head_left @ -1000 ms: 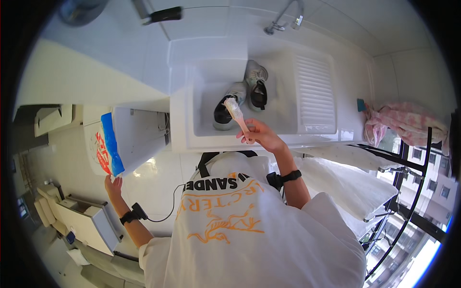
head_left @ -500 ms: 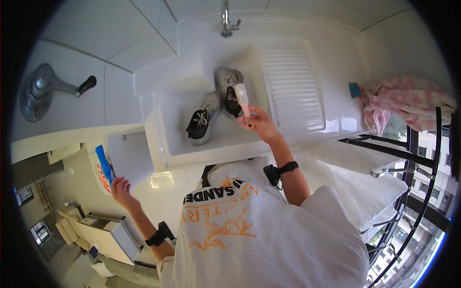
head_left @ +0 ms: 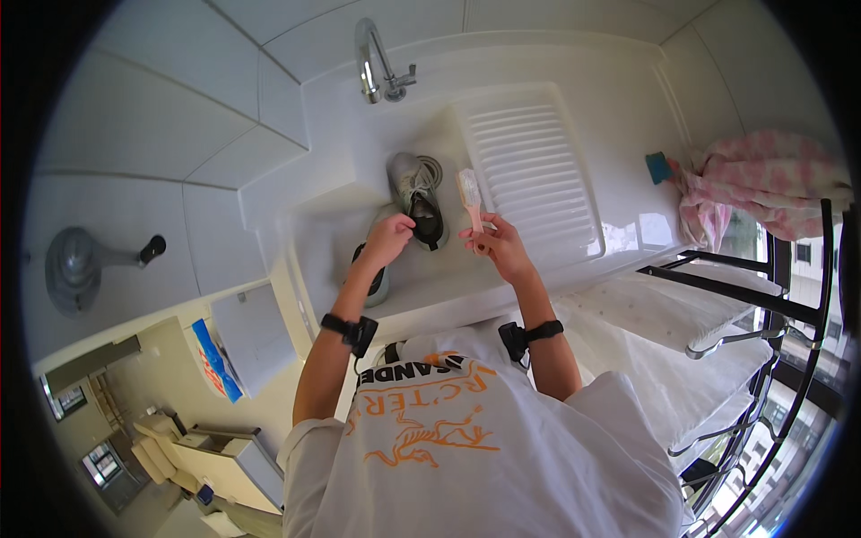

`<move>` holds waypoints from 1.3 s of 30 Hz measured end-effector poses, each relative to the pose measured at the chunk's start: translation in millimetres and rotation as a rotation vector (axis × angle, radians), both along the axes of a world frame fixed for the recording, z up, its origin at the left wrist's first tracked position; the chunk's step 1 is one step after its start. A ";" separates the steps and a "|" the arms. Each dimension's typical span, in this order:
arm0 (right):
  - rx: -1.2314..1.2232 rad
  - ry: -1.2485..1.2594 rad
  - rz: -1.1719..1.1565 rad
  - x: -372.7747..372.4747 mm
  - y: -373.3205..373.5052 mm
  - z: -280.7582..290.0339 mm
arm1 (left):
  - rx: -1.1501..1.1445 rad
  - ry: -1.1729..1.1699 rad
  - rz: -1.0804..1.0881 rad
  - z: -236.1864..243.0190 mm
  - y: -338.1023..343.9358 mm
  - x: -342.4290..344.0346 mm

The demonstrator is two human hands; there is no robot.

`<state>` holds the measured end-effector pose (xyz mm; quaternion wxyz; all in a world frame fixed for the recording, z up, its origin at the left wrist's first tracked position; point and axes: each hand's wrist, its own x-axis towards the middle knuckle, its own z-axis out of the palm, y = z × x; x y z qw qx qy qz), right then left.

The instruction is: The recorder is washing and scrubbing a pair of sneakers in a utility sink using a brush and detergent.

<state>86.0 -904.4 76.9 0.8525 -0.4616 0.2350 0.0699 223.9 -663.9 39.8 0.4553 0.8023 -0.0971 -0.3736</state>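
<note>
My right hand [head_left: 498,247] is closed round the handle of a pink brush [head_left: 475,215], its pale, whitish head pointing up beside the sink's ridged board [head_left: 529,152]. My left hand [head_left: 393,235] is closed at the collar of a grey and black sneaker [head_left: 412,179] in the sink [head_left: 323,287]; what its fingertips grip, if anything, I cannot make out. A second sneaker [head_left: 371,287] lies lower left, mostly behind that hand and forearm.
A chrome tap [head_left: 386,67] rises at the back. A chrome fixture [head_left: 76,269] is on the left wall. Right are a teal sponge [head_left: 657,168], pink-white cloth [head_left: 762,184] and rack with white pads [head_left: 682,377]. A blue-and-red packet [head_left: 215,359] sits lower left.
My left hand has left the area by the packet and moved up and right into the sink at the sneaker. The brush stays in my right hand. The view has also shifted.
</note>
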 end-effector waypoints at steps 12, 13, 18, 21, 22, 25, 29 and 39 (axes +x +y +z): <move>-0.031 0.113 -0.025 26.7 7.1 -9.2 | 0.475 -0.266 -0.502 -100.6 -77.3 -14.7; -0.097 0.104 0.001 29.7 9.7 -18.5 | 0.499 -0.299 -0.503 -104.8 -79.4 -17.7; -0.258 0.094 0.060 55.1 27.7 -48.6 | 0.505 -0.157 -0.409 -126.6 -70.7 -11.8; -0.315 0.210 0.056 72.9 36.0 -67.5 | 0.386 -0.265 -0.200 -123.5 -46.5 -3.1; -0.430 0.226 0.046 70.9 31.3 -83.1 | 0.256 -0.010 -0.103 -91.1 -55.0 9.3; -0.513 0.223 0.109 84.1 42.5 -74.4 | 0.054 0.253 0.101 -59.4 -34.2 31.9; -0.464 0.192 0.141 89.2 50.1 -64.8 | -0.097 0.163 0.111 -53.3 -20.9 40.6; -0.019 0.041 0.036 98.3 14.9 -3.5 | -0.210 -0.060 0.034 34.9 -7.7 38.1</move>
